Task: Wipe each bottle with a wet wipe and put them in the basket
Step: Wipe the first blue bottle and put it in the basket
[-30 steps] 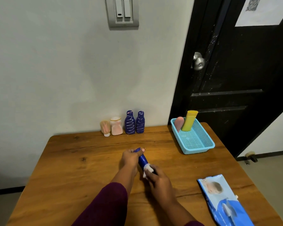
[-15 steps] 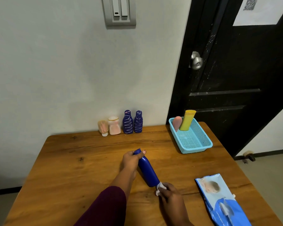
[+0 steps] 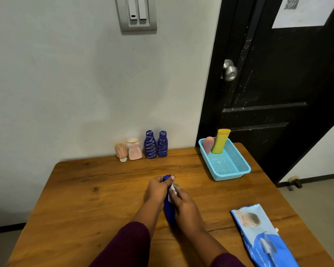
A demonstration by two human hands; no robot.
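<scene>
A plain blue bottle (image 3: pixel 169 211) lies tilted over the middle of the wooden table (image 3: pixel 85 199). My left hand (image 3: pixel 157 188) grips its far, upper end. My right hand (image 3: pixel 183 205) presses a white wet wipe (image 3: pixel 173 188) against the bottle's upper part, fingers curled round it. Against the wall stand two dark blue patterned bottles (image 3: pixel 156 144), a pink bottle (image 3: pixel 133 149) and a small peach tube (image 3: pixel 121 152). The light blue basket (image 3: pixel 237 171) at the far right holds a yellow bottle (image 3: pixel 220 141) and a pink bottle (image 3: pixel 208 144).
A blue pack of wet wipes (image 3: pixel 262 236) lies near the table's right front corner. A black door with a metal knob (image 3: pixel 228 71) stands behind the basket. The wall closes off the table's far edge.
My right hand with the wipe has slid up the blue bottle from its lower end toward the top, close to my left hand. The left hand keeps its grip.
</scene>
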